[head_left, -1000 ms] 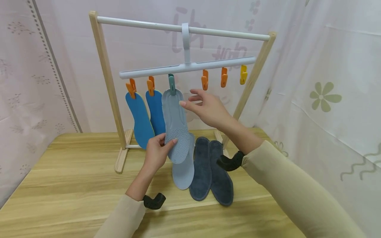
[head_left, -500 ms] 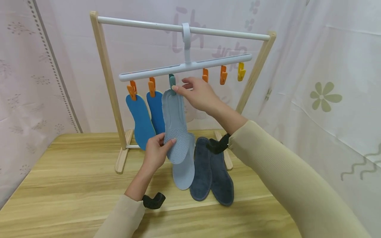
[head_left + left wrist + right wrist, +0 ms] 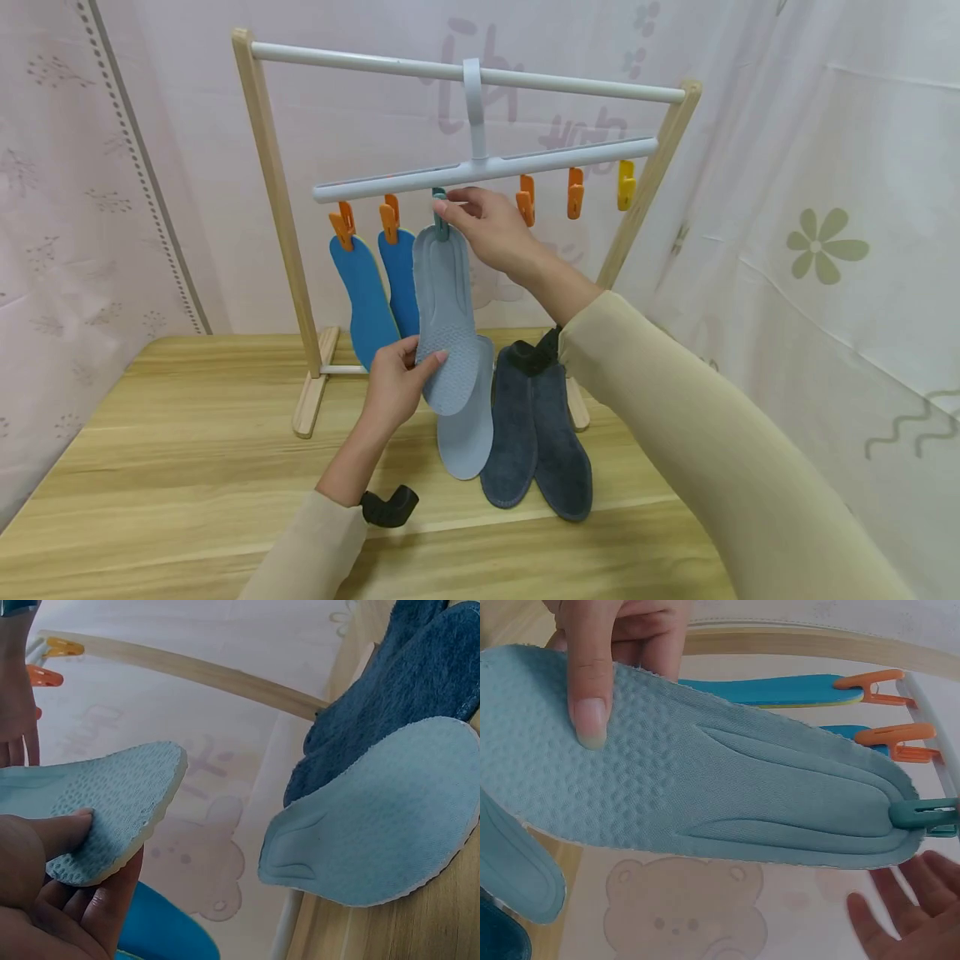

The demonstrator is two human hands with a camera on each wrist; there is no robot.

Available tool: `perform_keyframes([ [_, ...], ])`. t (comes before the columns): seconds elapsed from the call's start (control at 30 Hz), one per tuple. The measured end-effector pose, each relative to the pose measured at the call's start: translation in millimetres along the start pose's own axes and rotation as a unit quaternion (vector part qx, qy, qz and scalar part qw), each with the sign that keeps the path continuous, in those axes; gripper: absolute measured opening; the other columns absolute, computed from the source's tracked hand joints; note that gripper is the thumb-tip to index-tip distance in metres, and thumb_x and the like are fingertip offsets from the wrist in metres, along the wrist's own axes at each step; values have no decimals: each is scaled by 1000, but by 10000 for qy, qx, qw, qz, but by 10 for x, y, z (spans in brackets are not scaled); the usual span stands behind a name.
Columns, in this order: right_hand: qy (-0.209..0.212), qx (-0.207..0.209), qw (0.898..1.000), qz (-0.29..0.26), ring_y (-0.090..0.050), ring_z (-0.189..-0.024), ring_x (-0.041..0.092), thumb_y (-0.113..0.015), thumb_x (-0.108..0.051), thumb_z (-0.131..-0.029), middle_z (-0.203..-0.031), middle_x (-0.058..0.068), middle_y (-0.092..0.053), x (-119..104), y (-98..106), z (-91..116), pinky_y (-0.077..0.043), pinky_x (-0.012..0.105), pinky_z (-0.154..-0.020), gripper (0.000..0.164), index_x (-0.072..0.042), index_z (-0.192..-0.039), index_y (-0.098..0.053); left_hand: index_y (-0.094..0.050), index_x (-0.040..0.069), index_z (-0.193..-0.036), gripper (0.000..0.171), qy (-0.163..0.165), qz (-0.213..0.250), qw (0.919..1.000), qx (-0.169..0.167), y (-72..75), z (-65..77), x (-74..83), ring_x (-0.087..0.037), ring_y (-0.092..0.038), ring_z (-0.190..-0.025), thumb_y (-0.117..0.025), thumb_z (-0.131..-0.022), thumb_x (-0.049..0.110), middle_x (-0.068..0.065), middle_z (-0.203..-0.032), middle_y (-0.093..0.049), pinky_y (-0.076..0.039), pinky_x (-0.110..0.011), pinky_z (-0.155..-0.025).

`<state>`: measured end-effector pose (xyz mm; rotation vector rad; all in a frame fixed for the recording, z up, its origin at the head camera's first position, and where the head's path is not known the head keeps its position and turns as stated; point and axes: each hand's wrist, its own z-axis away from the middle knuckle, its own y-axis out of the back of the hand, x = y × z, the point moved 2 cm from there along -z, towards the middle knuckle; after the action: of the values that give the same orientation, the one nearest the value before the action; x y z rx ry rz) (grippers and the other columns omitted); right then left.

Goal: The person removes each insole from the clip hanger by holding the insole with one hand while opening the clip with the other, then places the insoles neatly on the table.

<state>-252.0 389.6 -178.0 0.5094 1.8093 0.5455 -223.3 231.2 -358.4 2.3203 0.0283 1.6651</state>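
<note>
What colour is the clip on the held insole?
The clip is teal green, best seen in the right wrist view.

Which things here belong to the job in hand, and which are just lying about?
In the job:
gray insole, gripped by left hand
green clip, touched by right hand
hanger and rack
blue insoles, already clipped

Lying about:
second gray insole and dark insoles, on the table, perhaps waiting their turn
curtain, mere backdrop

A pale pink, printed fabric curtain [image 3: 352, 125] is hanging beyond the left hand [image 3: 393, 383] and the right hand [image 3: 491, 229].
A flat, yellowish wood-grain tabletop [image 3: 187, 467] is stretching beneath both; an olive-green flower print [image 3: 828, 247] is showing on the curtain, well right of the right hand.
</note>
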Motion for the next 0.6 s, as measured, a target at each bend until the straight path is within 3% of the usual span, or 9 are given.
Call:
perform_keyframes([
  [0.23, 247, 250, 9963, -778, -59, -131, 17, -57, -33, -104, -138, 7, -65, 0, -58, -66, -47, 35, -113, 44, -13, -142, -58, -68, -1, -125, 32, -35, 33, 10000, -4, 14, -5, 2, -33, -75, -96, -70, -96, 13, -24, -106, -75, -63, -40, -80],
  [0.6, -32, 680, 9891, -1305, -65, -122, 15, -62, -31, -101, -125, 9, -73, -4, -101, -59, -50, 30, -108, 37, -10, -130, -70, -68, -1, -125, 32, 7, -30, 10000, -22, 25, -10, -11, -31, -75, -98, -69, -97, 14, -22, -108, -76, -63, -40, -83],
])
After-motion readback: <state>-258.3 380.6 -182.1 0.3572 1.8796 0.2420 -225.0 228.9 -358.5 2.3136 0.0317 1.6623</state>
